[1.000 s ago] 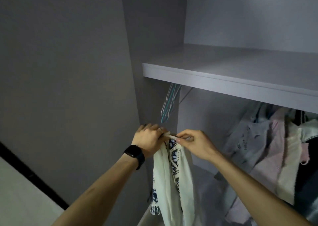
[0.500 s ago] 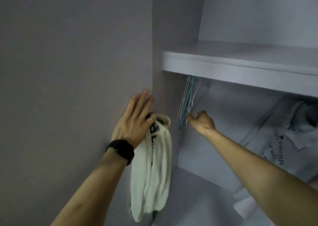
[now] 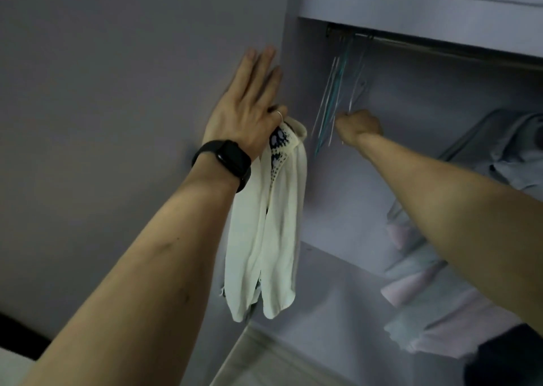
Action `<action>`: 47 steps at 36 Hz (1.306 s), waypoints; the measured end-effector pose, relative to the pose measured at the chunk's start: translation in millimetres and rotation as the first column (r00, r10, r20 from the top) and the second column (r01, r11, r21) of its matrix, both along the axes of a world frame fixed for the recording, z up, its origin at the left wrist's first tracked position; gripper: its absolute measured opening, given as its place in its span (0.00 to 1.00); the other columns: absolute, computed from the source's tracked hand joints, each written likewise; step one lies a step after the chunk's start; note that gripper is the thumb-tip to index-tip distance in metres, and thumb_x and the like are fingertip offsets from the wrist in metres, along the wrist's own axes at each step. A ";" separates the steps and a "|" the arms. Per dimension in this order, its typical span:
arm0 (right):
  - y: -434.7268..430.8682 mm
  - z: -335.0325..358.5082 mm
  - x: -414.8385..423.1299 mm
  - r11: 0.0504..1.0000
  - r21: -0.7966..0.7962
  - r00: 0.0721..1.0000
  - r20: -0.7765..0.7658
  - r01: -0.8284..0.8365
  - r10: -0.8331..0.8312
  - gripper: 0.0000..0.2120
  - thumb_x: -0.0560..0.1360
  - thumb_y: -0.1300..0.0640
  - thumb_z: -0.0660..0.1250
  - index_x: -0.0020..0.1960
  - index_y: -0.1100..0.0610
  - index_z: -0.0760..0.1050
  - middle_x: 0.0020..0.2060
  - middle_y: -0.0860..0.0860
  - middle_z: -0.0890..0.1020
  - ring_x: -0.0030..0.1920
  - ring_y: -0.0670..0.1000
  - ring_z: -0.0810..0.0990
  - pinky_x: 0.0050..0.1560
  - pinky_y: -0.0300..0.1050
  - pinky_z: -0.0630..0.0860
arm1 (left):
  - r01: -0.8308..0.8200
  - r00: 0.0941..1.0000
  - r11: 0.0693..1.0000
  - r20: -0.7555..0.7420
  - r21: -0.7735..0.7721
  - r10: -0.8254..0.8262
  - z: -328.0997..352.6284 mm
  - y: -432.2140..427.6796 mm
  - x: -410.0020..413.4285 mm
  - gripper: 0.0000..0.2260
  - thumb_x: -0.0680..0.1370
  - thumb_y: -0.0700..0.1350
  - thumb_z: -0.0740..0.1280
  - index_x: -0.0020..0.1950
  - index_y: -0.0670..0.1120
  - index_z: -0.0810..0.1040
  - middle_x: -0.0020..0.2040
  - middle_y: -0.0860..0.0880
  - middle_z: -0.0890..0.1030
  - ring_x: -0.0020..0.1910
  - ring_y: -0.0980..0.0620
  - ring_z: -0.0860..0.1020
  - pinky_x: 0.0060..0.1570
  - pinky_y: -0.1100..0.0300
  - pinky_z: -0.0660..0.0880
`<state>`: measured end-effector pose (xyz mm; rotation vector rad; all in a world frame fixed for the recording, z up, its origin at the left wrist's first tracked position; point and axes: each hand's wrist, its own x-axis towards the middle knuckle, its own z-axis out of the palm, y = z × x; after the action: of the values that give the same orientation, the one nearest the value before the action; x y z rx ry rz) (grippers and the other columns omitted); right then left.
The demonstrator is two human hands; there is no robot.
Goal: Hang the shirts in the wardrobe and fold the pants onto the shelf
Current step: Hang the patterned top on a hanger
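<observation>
Two grips were at work at the wardrobe's left end. The left grip (image 3: 249, 112), with a black watch (image 3: 226, 162) on its wrist, lay with three fingers straight and flat against the grey panel (image 3: 132, 91) left of the opening, while the ringed finger (image 3: 279, 117) curled down and held the collar of the cream shirt (image 3: 273, 224) against the palm. The shirt, with a dark blue pattern at its neck, hung bunched straight down from that grip, just in front of the panel's edge, clear of the wardrobe floor (image 3: 338, 297).

The right grip (image 3: 358, 125) reached farther in, curled into a fist at the lower end of a pale hanger (image 3: 357, 88), which it appeared to clasp, though blur hid the fingers. Just left of it hung a small bunch of thin bare hangers (image 3: 327, 106), white and teal, tilted and close together. All of them hooked onto the dark rail (image 3: 440, 44) running beneath the grey shelf (image 3: 411, 3).

To the right, well apart from the fist, grey and pink clothes (image 3: 499, 156) hung from the rail, and a dark garment (image 3: 505, 356) showed at the near right corner.
</observation>
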<state>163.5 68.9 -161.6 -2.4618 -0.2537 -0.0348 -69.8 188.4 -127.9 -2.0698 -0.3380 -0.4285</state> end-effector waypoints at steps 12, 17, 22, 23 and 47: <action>-72.3 41.8 -16.6 0.981 0.021 0.973 0.124 0.193 -0.194 0.32 0.84 0.40 0.47 0.65 0.62 0.78 0.65 0.65 0.78 0.65 0.66 0.77 0.64 0.55 0.72 | -0.104 0.990 0.979 -0.110 -0.175 0.086 3.1 -3.1 -6.3 0.24 0.81 0.52 0.42 0.77 0.59 0.60 0.81 0.40 0.38 0.76 0.30 0.32 0.64 0.33 0.20; -136.4 37.5 -43.5 0.992 -0.041 0.982 0.152 0.122 -0.115 0.31 0.83 0.38 0.49 0.55 0.58 0.83 0.56 0.65 0.82 0.58 0.67 0.79 0.56 0.55 0.74 | 0.007 1.000 0.876 -0.011 -0.482 -0.014 13.7 -12.7 -12.6 0.18 0.83 0.50 0.53 0.70 0.56 0.73 0.81 0.45 0.59 0.80 0.35 0.45 0.74 0.38 0.30; -214.8 26.4 -69.7 0.996 0.040 0.982 0.167 0.084 -0.089 0.30 0.82 0.39 0.54 0.35 0.61 0.77 0.35 0.60 0.82 0.43 0.65 0.79 0.44 0.51 0.73 | 0.286 0.953 0.460 0.299 -0.840 -0.046 27.2 -53.5 -6.3 0.10 0.85 0.49 0.56 0.59 0.47 0.74 0.56 0.44 0.79 0.56 0.38 0.76 0.55 0.45 0.70; -228.7 23.4 -76.5 0.994 0.095 0.987 0.147 0.059 -0.072 0.31 0.82 0.40 0.56 0.30 0.61 0.72 0.28 0.56 0.78 0.39 0.63 0.78 0.42 0.51 0.72 | 0.294 0.952 0.356 0.305 -0.887 -0.027 26.2 -65.3 -5.5 0.09 0.85 0.51 0.55 0.59 0.49 0.72 0.58 0.45 0.79 0.54 0.38 0.77 0.48 0.48 0.70; -337.7 -36.0 -190.1 0.817 0.504 0.828 -0.304 -0.280 0.472 0.25 0.70 0.29 0.65 0.57 0.46 0.74 0.44 0.46 0.86 0.38 0.44 0.83 0.36 0.38 0.76 | 0.068 0.914 0.410 -0.107 -0.910 -0.390 -77.6 -222.1 -9.3 0.21 0.81 0.39 0.57 0.74 0.52 0.69 0.63 0.47 0.75 0.57 0.38 0.78 0.48 0.47 0.77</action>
<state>-26.6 -268.8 -197.5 -1.8622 -0.4939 0.5518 -79.1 -33.7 -205.5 -3.2463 -0.0494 -0.0283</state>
